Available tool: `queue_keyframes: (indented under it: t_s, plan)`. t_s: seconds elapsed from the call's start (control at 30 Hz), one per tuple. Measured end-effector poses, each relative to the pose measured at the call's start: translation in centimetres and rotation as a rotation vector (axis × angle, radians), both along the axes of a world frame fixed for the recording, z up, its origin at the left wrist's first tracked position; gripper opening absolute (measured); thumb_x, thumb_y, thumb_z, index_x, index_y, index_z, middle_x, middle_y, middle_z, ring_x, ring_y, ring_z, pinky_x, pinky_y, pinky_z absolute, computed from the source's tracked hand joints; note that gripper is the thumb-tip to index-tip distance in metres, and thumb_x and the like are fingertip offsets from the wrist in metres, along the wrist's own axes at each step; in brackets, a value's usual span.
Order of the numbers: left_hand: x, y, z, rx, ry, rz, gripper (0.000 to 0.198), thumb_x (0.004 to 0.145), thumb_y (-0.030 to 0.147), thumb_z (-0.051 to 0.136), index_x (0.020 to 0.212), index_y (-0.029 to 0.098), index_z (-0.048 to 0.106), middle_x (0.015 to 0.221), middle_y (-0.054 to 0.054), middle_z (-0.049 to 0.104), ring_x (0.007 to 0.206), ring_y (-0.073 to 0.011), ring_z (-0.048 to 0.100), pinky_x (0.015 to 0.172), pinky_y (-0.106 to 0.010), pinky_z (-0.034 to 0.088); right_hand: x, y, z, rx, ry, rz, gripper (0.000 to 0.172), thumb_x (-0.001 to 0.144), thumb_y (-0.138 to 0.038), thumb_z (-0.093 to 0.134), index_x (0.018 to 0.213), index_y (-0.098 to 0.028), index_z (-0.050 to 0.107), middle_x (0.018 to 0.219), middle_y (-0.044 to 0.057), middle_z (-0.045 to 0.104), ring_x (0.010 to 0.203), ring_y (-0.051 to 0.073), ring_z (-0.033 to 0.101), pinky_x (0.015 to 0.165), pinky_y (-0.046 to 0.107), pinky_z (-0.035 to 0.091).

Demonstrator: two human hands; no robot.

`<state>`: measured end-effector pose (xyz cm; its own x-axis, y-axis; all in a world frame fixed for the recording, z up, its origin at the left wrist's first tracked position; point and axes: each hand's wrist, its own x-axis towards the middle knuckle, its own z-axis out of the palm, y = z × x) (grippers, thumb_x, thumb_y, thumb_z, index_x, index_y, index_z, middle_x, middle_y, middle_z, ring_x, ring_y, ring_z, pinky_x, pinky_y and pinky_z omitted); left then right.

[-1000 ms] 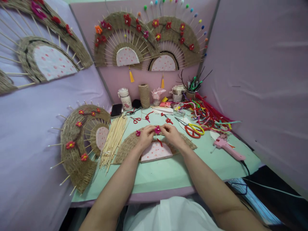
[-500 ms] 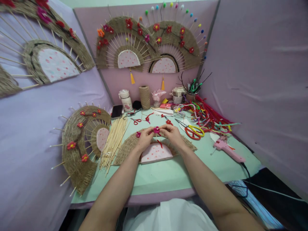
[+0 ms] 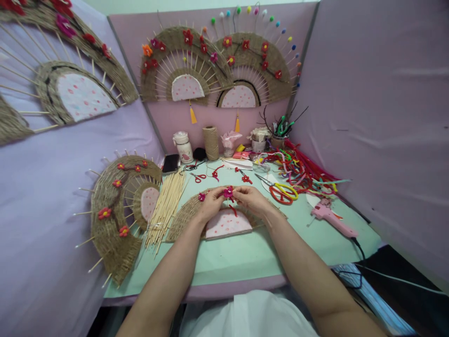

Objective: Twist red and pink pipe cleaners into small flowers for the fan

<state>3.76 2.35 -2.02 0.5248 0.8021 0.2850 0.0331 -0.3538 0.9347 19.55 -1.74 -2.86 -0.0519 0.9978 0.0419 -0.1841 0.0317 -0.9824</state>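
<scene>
A magenta pipe-cleaner flower (image 3: 228, 192) is pinched between the fingertips of my left hand (image 3: 213, 203) and my right hand (image 3: 249, 198). Both hands are over a twine-wrapped fan (image 3: 187, 213) lying flat on the table, with a white, pink-dotted half-circle (image 3: 228, 223) at its base. Another magenta flower (image 3: 201, 197) sits on the fan just left of my left hand. A short red pipe-cleaner piece (image 3: 233, 210) hangs below the held flower, over the half-circle's top edge; whether it joins the flower I cannot tell.
Wooden sticks (image 3: 168, 206) and a finished fan (image 3: 115, 210) lie to the left. Red and yellow scissors (image 3: 282, 193), a pink glue gun (image 3: 333, 218) with a cord, and a heap of pipe cleaners (image 3: 301, 166) are at right. A twine spool (image 3: 211, 142) stands at the back.
My right hand and the magenta flower have shifted slightly down toward the fan. Both hands still hold the flower.
</scene>
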Motion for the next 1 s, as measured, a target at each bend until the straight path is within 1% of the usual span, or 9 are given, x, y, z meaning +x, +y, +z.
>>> queue_keyframes:
  t_s: [0.27,0.4,0.53,0.63,0.73,0.8,0.9,0.93,1.0]
  plan:
    - [-0.2,0.3,-0.3,0.138,0.058,-0.001,0.016,0.08,0.024,0.056,0.086,0.017,0.069,0.088,-0.006,0.069,0.086,-0.0175,0.06,0.082,-0.03,0.045,0.2,0.0,0.1,0.061,-0.051,0.01,0.029,0.066,-0.043,0.069,0.065,-0.015,0.059,0.056,-0.005,0.049,0.052,0.008,0.037,0.053,0.023,0.028]
    - [-0.3,0.3,-0.3,0.17,0.066,0.012,0.016,0.08,0.022,0.055,0.087,0.017,0.069,0.09,-0.006,0.069,0.086,-0.0173,0.06,0.082,-0.03,0.045,0.3,-0.1,0.1,0.046,-0.087,0.01,0.029,0.066,-0.043,0.069,0.065,-0.015,0.06,0.055,-0.005,0.047,0.051,0.007,0.036,0.051,0.022,0.026]
    - [-0.4,0.2,-0.1,0.154,0.088,0.005,0.017,0.079,0.021,0.056,0.087,0.017,0.069,0.092,-0.006,0.069,0.088,-0.018,0.06,0.084,-0.031,0.045,0.5,0.0,-0.1,0.019,-0.085,0.023,0.027,0.067,-0.041,0.069,0.064,-0.015,0.06,0.053,-0.006,0.046,0.05,0.007,0.036,0.051,0.022,0.027]
    - [-0.2,0.1,0.0,0.087,0.053,0.004,0.017,0.078,0.021,0.056,0.088,0.016,0.069,0.092,-0.006,0.069,0.088,-0.0184,0.06,0.084,-0.031,0.045,0.4,0.1,-0.1,0.013,-0.058,0.013,0.027,0.066,-0.041,0.07,0.064,-0.015,0.061,0.055,-0.004,0.05,0.051,0.007,0.038,0.052,0.022,0.029]
    - [0.0,0.2,-0.2,0.007,-0.023,0.087,0.017,0.076,0.021,0.055,0.087,0.016,0.067,0.086,-0.004,0.068,0.084,-0.0171,0.06,0.08,-0.029,0.045,0.0,0.2,0.0,0.04,-0.014,-0.046,0.031,0.072,-0.047,0.063,0.071,-0.016,0.064,0.066,0.0,0.059,0.057,0.01,0.046,0.056,0.023,0.035]
    - [0.2,0.3,-0.5,-0.01,-0.069,0.196,0.013,0.074,0.02,0.056,0.082,0.015,0.066,0.08,-0.003,0.066,0.079,-0.0156,0.059,0.077,-0.027,0.045,-0.3,0.2,0.2,0.097,-0.064,-0.164,0.031,0.076,-0.047,0.058,0.078,-0.017,0.065,0.073,0.002,0.062,0.062,0.012,0.051,0.059,0.025,0.039]
    - [0.3,0.5,-0.9,0.005,-0.134,0.284,0.011,0.071,0.02,0.058,0.077,0.015,0.065,0.081,-0.003,0.063,0.079,-0.0148,0.058,0.074,-0.026,0.045,-0.8,-0.1,0.4,0.292,-0.264,-0.376,0.023,0.077,-0.039,0.06,0.081,-0.018,0.064,0.077,0.003,0.063,0.069,0.014,0.054,0.064,0.026,0.042]
    - [0.3,0.6,-0.9,0.017,-0.149,0.289,0.011,0.071,0.02,0.059,0.076,0.015,0.066,0.082,-0.003,0.063,0.081,-0.0149,0.057,0.074,-0.026,0.045,-1.0,-0.2,0.5,0.378,-0.342,-0.411,0.019,0.078,-0.036,0.06,0.081,-0.018,0.064,0.078,0.003,0.062,0.071,0.015,0.054,0.065,0.027,0.043]
    - [0.4,0.5,-1.0,0.049,-0.165,0.298,0.011,0.07,0.02,0.059,0.076,0.015,0.066,0.085,-0.004,0.062,0.082,-0.0148,0.057,0.074,-0.026,0.045,-1.3,-0.6,0.7,0.547,-0.481,-0.42,0.014,0.081,-0.032,0.058,0.083,-0.019,0.064,0.083,0.005,0.06,0.075,0.016,0.054,0.069,0.029,0.044]
